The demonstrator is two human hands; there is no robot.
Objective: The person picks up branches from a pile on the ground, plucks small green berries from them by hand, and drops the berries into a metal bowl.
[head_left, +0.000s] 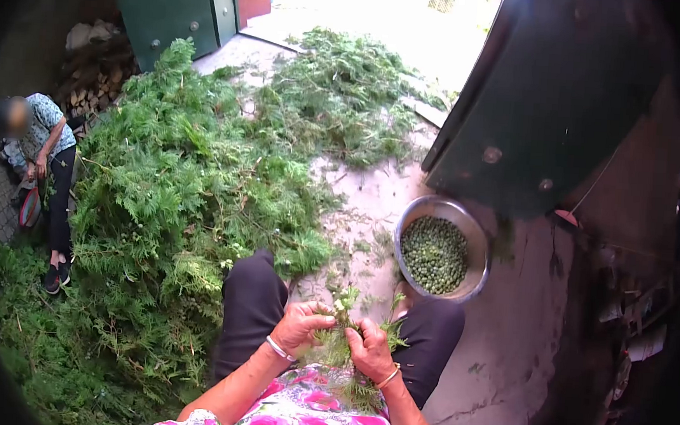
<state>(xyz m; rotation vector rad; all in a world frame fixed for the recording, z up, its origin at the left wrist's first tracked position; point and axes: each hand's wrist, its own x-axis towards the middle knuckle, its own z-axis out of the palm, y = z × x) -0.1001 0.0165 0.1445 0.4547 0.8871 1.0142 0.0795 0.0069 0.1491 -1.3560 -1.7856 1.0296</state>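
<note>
Over my lap I hold a green conifer sprig (338, 349) with flat, feathery leaves and small pale green knobs near its top. My left hand (300, 328) is closed, with thumb and fingertips pinching at the upper part of the sprig. My right hand (373, 352) grips the stem from the other side, thumb bent over it. Loose leafy bits (362, 393) lie on my lap below the hands. Past my right knee stands a metal basin (482, 235), partly filled with small round green cones (434, 254).
A large heap of cut conifer branches (154, 193) covers the floor on the left and ahead. Another person (42, 136) sits at the far left, holding greenery. Dark green door leaves (549, 101) stand open to bright daylight. Stacked firewood (94, 92) lies at the back left.
</note>
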